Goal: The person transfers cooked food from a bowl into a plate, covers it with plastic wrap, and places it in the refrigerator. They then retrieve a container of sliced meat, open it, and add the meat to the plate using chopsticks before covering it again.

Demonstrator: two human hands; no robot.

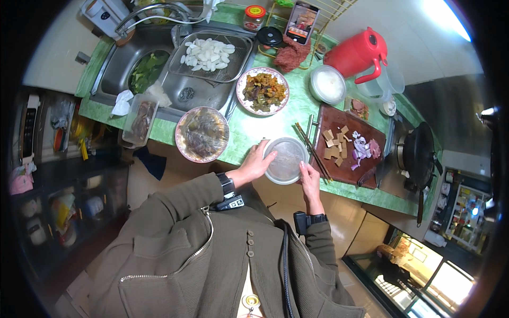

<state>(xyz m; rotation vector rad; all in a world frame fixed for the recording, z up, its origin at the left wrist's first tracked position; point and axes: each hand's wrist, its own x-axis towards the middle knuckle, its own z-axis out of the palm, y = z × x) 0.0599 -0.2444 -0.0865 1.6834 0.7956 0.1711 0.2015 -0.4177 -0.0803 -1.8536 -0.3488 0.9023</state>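
Both hands hold a round, translucent plastic lid or shallow container over the counter's front edge; which of the two it is I cannot tell. My left hand grips its left rim, thumb on top. On its lower right rim is my right hand, thumb up. To the right, a brown cutting board bears tan cut pieces, chopped purple onion and pink sliced meat. Wooden chopsticks rest along the board's left side. A film-covered plate sits left of my hands, and a plate of cooked food lies beyond them.
At the left is a double sink with green leaves and a mesh basket of white slices. A plastic box stands by the front edge. Behind are a white-filled tub, a red jug and a phone. A black wok stands right.
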